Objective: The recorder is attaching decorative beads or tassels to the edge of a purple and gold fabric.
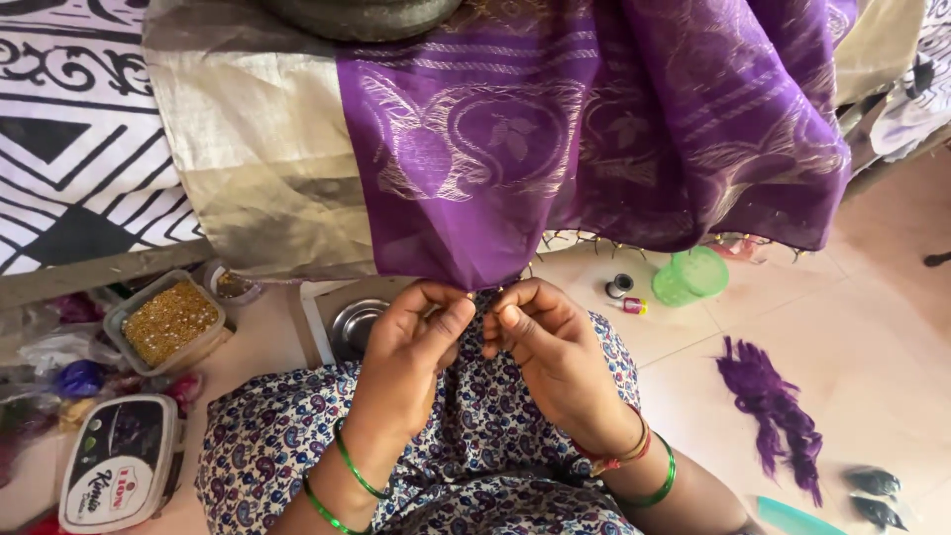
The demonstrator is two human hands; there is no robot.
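Left hand (416, 337) and right hand (550, 342), fingertips pinched together, clamp the purple cloth (594, 139) at its lower fringed edge. Right of that edge, open floor (892, 327) holds purple threads (773, 401).

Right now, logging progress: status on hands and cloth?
Left hand and right hand pinch purple cloth hem. Nothing in the way.

Both hands meet in the lower middle of the frame, almost touching each other. The left hand (416, 332) is curled, with its thumb pressed against the forefinger in a pinch. The right hand (550, 342) is also curled, its fingertips closed together and pointing toward the left hand. Both forearms rise from the bottom edge, wrists slightly bent.
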